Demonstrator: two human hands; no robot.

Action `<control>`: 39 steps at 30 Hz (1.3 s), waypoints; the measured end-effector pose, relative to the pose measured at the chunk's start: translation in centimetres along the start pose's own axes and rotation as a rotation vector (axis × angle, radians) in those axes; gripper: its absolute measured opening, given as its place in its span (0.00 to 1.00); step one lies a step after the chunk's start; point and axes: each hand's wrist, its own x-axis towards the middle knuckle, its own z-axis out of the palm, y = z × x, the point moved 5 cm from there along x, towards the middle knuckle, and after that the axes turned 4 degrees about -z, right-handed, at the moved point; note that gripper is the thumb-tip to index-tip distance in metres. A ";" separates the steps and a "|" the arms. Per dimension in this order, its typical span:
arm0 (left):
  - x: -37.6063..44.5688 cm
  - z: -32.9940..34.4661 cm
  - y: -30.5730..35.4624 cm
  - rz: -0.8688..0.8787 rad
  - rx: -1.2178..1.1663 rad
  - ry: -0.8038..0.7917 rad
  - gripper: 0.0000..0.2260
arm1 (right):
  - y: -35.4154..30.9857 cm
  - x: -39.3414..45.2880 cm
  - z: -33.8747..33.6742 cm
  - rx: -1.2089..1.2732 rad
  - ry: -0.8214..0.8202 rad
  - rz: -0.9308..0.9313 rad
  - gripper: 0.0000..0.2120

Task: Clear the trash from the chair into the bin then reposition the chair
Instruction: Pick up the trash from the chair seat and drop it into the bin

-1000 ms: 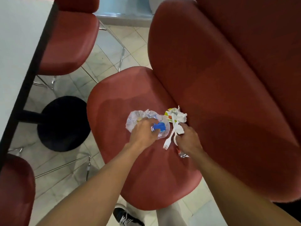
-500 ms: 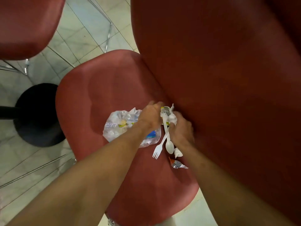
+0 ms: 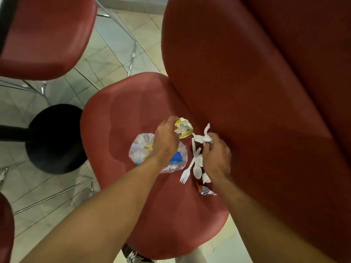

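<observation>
Trash lies on the seat of a red chair [image 3: 133,103]. My left hand [image 3: 166,139] grips a crumpled yellow and white wrapper [image 3: 183,128] above a clear plastic bag [image 3: 141,149] that has a blue patch and yellow print. My right hand [image 3: 215,158] is closed on a crumpled white napkin [image 3: 203,138] close to the chair's backrest [image 3: 247,92]. A white plastic fork [image 3: 188,169] and a white spoon [image 3: 197,168] lie just left of that hand. A small orange and silver sachet [image 3: 204,189] rests below it. No bin is in view.
Another red chair [image 3: 47,35] stands at the upper left on a chrome frame. A black round table base [image 3: 55,139] sits on the tiled floor left of the seat. A third red seat edge [image 3: 5,228] shows at the lower left. My shoe [image 3: 136,257] is under the chair's front.
My left hand has moved from the plastic bag up to the yellow wrapper and closed on it. My right hand has taken hold of the white napkin. The camera view shifted.
</observation>
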 end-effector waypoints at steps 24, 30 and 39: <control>-27.7 -21.4 -16.1 -0.172 -0.283 0.213 0.22 | -17.4 -25.7 1.7 0.086 -0.308 -0.377 0.14; -34.4 -24.7 -22.6 -0.261 -0.269 0.270 0.25 | -19.3 -32.7 4.6 0.029 -0.378 -0.422 0.14; -45.4 -27.3 -33.7 -0.452 -0.432 0.448 0.22 | -23.9 -42.1 11.1 -0.115 -0.528 -0.603 0.14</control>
